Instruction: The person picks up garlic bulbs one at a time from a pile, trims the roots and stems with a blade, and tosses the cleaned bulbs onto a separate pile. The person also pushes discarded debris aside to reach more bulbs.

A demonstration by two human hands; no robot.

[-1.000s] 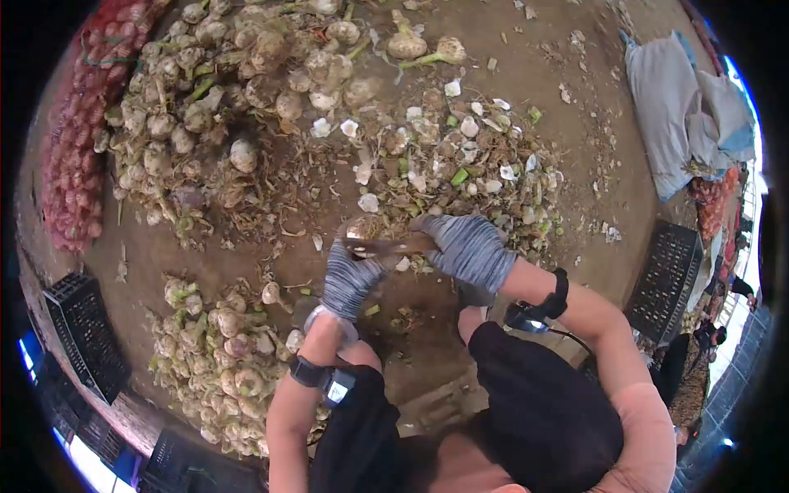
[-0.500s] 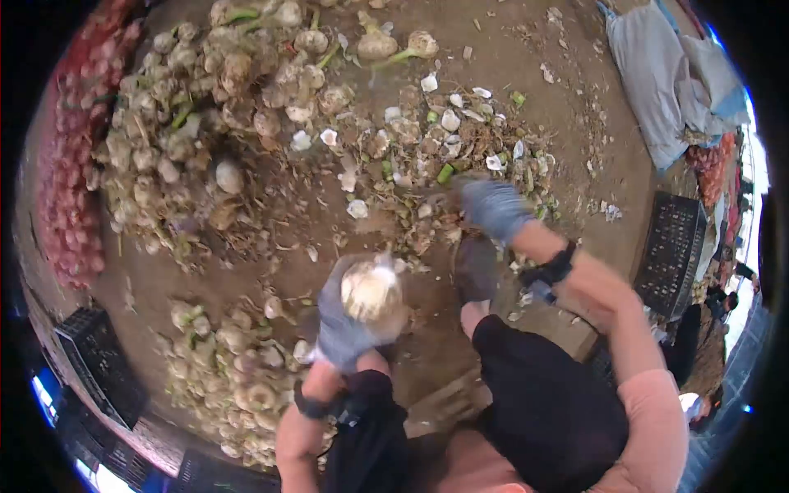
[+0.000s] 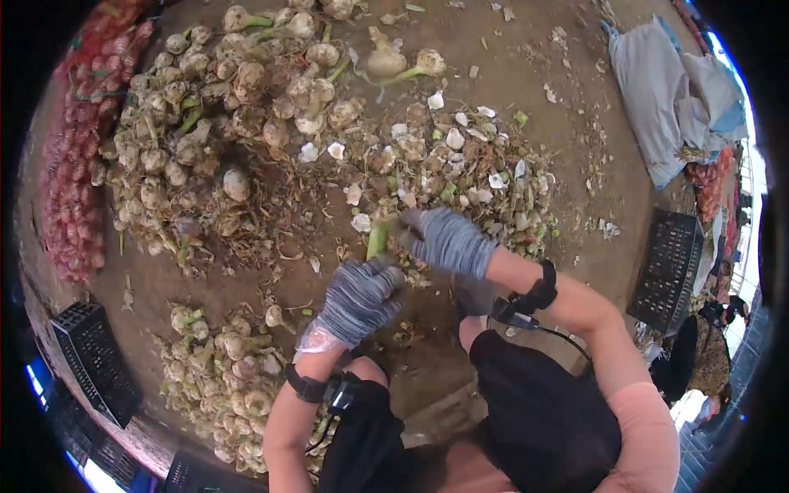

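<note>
My left hand, in a grey striped knit glove, is closed, its back towards me. A green garlic stalk sticks up out of its grip; the bulb is hidden by the glove. My right hand, gloved alike, has its fingers curled at the stalk's upper end, which bends towards them. Those fingertips are slightly blurred. Beyond the hands lies a spread of garlic skins and trimmings. A large heap of garlic bulbs with stalks is to the upper left, and a second garlic pile lies beside my left forearm.
Red mesh sacks of garlic line the left edge. One black crate stands at the lower left, another black crate on the right. Pale woven sacks lie at the upper right. A person is partly visible at the far right.
My right hand has moved left from over the trimmings to the stalk by my left hand. The pale bulb that showed in my left hand is now covered, and the green stalk shows instead.
</note>
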